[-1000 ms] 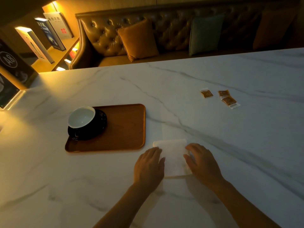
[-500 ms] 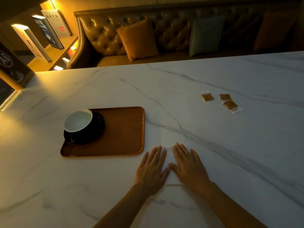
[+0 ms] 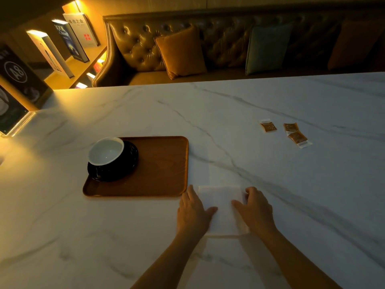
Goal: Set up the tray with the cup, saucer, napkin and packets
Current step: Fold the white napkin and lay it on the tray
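Observation:
A brown wooden tray (image 3: 158, 174) lies on the marble table. At the tray's left end a white cup (image 3: 105, 150) sits on a black saucer (image 3: 125, 165). A folded white napkin (image 3: 223, 207) lies flat on the table just right of the tray's near corner. My left hand (image 3: 192, 211) rests flat on the napkin's left edge. My right hand (image 3: 254, 207) lies on its right edge, fingers curled at the far corner. Three brown packets (image 3: 268, 126) (image 3: 290, 127) (image 3: 298, 137) lie on the table, far right of the tray.
A tufted leather bench with orange (image 3: 180, 52) and grey-green (image 3: 266, 49) cushions runs along the table's far side. Lit shelves with upright books (image 3: 68, 38) stand at the back left. A dark sign (image 3: 14, 86) stands at the table's left edge.
Half a second ago both hands lay flat together over the napkin. They have slid apart to its left and right edges, baring the folded napkin between them.

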`<action>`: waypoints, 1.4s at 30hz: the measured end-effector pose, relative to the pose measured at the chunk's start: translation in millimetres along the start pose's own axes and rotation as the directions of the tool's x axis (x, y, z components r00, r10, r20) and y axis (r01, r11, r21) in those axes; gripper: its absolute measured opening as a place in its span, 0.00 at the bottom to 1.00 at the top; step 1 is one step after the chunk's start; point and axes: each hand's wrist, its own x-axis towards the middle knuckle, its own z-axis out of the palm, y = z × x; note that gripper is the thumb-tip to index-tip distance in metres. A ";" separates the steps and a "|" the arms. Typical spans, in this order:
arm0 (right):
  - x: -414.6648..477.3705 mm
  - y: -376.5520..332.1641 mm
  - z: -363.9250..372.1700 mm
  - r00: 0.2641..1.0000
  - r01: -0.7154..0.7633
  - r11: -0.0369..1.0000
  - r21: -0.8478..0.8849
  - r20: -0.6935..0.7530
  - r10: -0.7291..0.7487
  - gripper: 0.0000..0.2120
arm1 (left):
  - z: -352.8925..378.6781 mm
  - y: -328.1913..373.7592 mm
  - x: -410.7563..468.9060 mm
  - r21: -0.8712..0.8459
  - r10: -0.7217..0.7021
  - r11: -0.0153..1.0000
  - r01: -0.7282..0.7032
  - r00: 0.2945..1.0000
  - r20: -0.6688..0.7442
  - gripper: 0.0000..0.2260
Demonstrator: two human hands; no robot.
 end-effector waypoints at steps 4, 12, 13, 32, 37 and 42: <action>1.8 -2.3 -3.1 0.983 -0.130 0.990 0.056 0.140 0.121 0.22 | -2.5 1.3 5.6 0.030 -0.159 0.987 0.157 0.982 0.107 0.34; -1.2 -1.3 -6.7 0.965 -0.156 0.933 0.325 0.253 0.073 0.10 | -6.9 -0.9 3.9 0.096 -0.147 0.987 0.129 0.966 0.210 0.17; -3.2 -1.0 -7.6 0.967 -0.153 0.924 0.349 0.247 0.067 0.11 | -7.3 -1.0 1.9 0.073 -0.135 0.990 0.122 0.971 0.198 0.16; 23.4 -91.1 -23.3 0.965 0.018 0.826 0.563 0.206 -0.161 0.07 | -111.4 -13.0 40.9 -0.518 0.007 0.855 -0.011 1.000 -0.009 0.06; 60.4 -139.6 -6.0 0.970 0.084 0.850 0.521 0.152 -0.189 0.09 | -132.0 -25.9 91.1 -0.423 -0.011 0.905 -0.050 0.990 -0.140 0.03; 90.4 -170.0 22.0 0.972 0.146 0.900 0.412 0.109 -0.208 0.10 | -134.5 -38.9 127.6 -0.298 -0.009 0.953 -0.062 0.973 -0.230 0.12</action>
